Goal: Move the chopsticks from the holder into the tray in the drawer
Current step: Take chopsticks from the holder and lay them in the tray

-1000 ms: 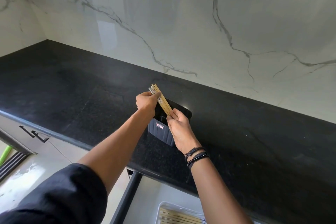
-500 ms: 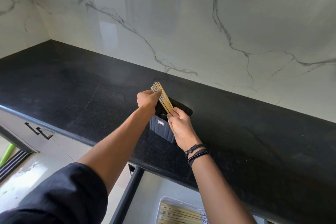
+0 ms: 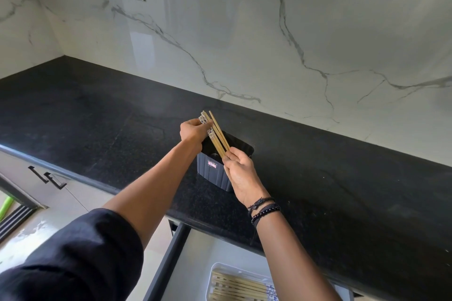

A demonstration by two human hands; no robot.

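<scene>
Black surface (image 3: pixel 97 110): chopsticks (image 3: pixel 216 135) slant toward eleven o'clock from the holder (image 3: pixel 212 171), left hand (image 3: pixel 195 129) fingers pinching tops, right hand (image 3: pixel 241 168) fingers pinching lower shafts.

The tray (image 3: pixel 213 273) is cut off by the bottom edge, and the holder's (image 3: pixel 212 176) label is unreadable.

holder (image 3: pixel 215 168) on counter (image 3: pixel 97 115), drawer (image 3: pixel 195 264) below, tray (image 3: pixel 220 267) inside drawer
</scene>
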